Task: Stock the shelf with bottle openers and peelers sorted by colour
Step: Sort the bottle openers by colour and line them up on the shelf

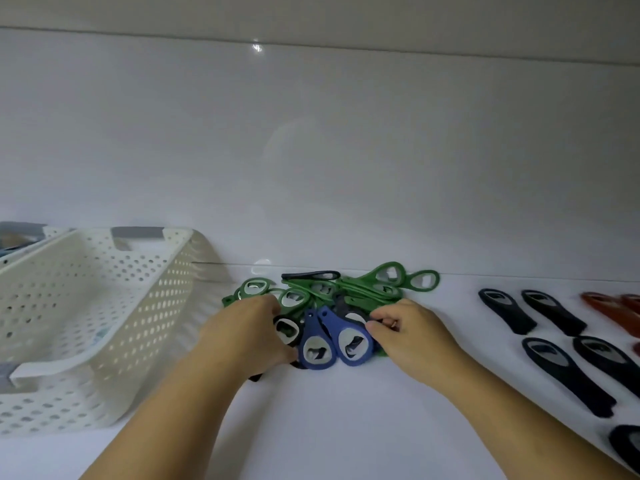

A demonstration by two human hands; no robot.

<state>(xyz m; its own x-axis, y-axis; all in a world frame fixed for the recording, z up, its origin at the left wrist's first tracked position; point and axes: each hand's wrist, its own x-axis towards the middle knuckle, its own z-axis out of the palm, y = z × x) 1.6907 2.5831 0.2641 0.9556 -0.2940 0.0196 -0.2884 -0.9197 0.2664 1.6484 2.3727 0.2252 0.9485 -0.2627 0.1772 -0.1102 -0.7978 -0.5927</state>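
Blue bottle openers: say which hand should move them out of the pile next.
Probably the right hand: its fingers touch a blue bottle opener, and the sorted black openers lie on its side. The left hand lies farther off.

perforated plastic basket point(104, 299), glossy white shelf point(346, 427), openers point(320, 344) (seemingly matt plastic, metal insets)

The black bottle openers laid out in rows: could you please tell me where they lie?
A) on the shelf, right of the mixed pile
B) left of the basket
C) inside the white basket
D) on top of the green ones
A: the black bottle openers lie flat on the shelf, right of the mixed pile, on the far side from the basket.
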